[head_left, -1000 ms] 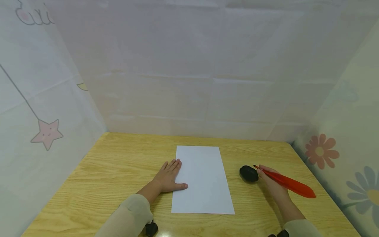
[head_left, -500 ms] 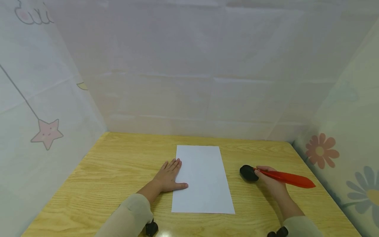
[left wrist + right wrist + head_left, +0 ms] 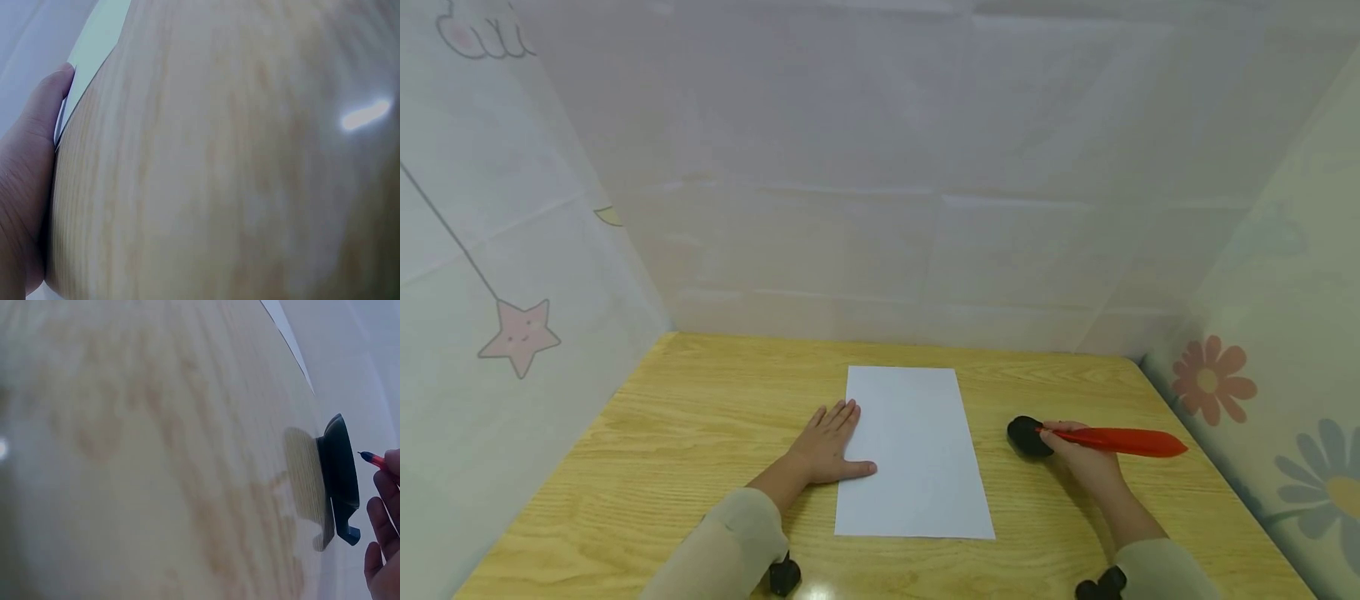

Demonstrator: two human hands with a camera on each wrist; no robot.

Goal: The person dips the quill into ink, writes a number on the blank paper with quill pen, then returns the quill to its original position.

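Note:
In the head view my left hand (image 3: 823, 450) lies flat, fingers spread, over the left edge of a white sheet of paper (image 3: 917, 458). The thumb (image 3: 56, 87) rests along the paper in the left wrist view. My right hand (image 3: 1090, 467) pinches a red quill-like pen (image 3: 1131, 442) near its tip, its broad feather-shaped end pointing right. The pen's dark tip (image 3: 367, 455) points at a black oval dish (image 3: 340, 469), which has a small hooked end. From the head camera, the tip overlaps the black dish (image 3: 1028, 437).
Everything lies on a wood-grain table (image 3: 715, 400). A pale cloth backdrop (image 3: 820, 208) rises behind it, with printed side cloths to the left and right. Black wrist devices (image 3: 784, 577) sit at both sleeve cuffs.
The pen's broad end has swung up and away, from slanting toward me to nearly level. Its tip has moved slightly down and left over the black dish. My left hand stays put.

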